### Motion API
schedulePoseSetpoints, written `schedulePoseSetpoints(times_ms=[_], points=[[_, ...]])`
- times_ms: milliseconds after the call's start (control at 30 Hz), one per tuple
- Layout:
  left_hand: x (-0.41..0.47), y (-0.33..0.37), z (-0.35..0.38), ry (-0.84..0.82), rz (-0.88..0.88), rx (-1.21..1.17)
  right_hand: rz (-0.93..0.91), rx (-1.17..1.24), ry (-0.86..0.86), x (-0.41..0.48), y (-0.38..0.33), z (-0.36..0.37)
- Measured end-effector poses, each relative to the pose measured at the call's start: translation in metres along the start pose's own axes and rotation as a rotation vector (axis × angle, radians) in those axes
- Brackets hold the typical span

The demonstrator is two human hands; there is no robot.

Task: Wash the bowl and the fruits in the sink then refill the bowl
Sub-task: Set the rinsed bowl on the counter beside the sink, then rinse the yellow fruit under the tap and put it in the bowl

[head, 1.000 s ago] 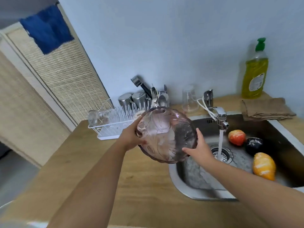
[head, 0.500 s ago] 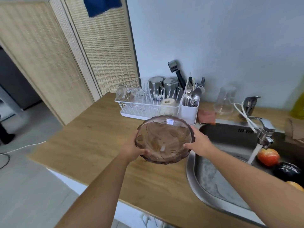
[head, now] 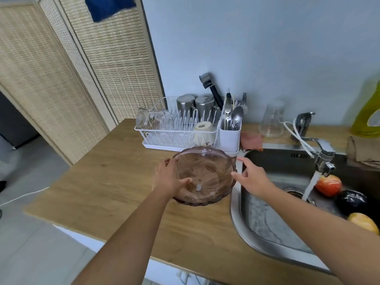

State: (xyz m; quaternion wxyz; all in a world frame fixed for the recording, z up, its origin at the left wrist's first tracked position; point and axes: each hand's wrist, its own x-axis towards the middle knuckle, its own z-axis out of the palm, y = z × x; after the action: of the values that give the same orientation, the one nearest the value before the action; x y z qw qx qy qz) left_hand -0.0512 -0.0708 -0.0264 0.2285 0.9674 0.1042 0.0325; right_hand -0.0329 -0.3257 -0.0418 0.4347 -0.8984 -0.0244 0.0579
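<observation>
The pink glass bowl (head: 207,173) stands upright on the wooden counter (head: 123,182), just left of the steel sink (head: 267,214). My left hand (head: 168,177) grips its left rim, thumb inside. My right hand (head: 251,177) hovers at the bowl's right edge with fingers spread, holding nothing. In the sink lie a red apple (head: 328,185), a dark fruit (head: 352,201) and a yellow-orange fruit (head: 364,222). Water runs from the tap (head: 320,155).
A white dish rack (head: 185,130) with cups and a cutlery holder stands behind the bowl. A pink sponge (head: 251,140), an upturned glass (head: 271,122), a soap bottle (head: 368,118) and a folded brown cloth (head: 364,153) line the back. Woven screen at left.
The bowl went from tilted in both hands over the sink's edge to upright on the counter. My right hand has let go of it; my left still holds the rim.
</observation>
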Motion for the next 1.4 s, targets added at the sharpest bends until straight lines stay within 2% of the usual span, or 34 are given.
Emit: schedulePoseSetpoints(times_ms=[200,267,367,500,667,767,933,1067,1200,1333,1400], points=[[-0.014,0.096,0.036,-0.074,0.377,-0.096,0.087,0.052,0.221,-0.054,0.058,-0.037],[-0.024,0.131,0.059,-0.173,0.504,-0.125,0.157,0.041,0.295,-0.073,0.083,-0.054],[-0.048,0.184,0.099,-0.406,0.653,-0.189,0.315,0.031,0.363,-0.101,0.122,-0.087],[-0.075,0.237,0.158,-0.658,0.706,-0.193,0.523,0.01,0.381,-0.129,0.163,-0.125],[-0.084,0.271,0.226,-0.876,0.566,-0.164,0.709,-0.088,0.272,-0.124,0.203,-0.147],[-0.077,0.281,0.26,-0.964,0.435,-0.174,0.794,-0.058,0.21,-0.105,0.219,-0.152],[-0.072,0.298,0.303,-1.078,0.175,-0.372,0.885,-0.012,0.189,-0.085,0.244,-0.152],[-0.075,0.298,0.322,-1.073,0.144,-0.464,0.87,0.047,0.219,-0.083,0.252,-0.148],[-0.075,0.295,0.307,-1.001,0.114,-0.532,0.792,0.092,0.234,-0.085,0.248,-0.151],[-0.073,0.287,0.274,-1.002,0.064,-0.664,0.656,0.354,0.244,-0.092,0.234,-0.157],[-0.072,0.281,0.254,-1.047,-0.022,-0.78,0.582,0.406,0.195,-0.096,0.223,-0.158]])
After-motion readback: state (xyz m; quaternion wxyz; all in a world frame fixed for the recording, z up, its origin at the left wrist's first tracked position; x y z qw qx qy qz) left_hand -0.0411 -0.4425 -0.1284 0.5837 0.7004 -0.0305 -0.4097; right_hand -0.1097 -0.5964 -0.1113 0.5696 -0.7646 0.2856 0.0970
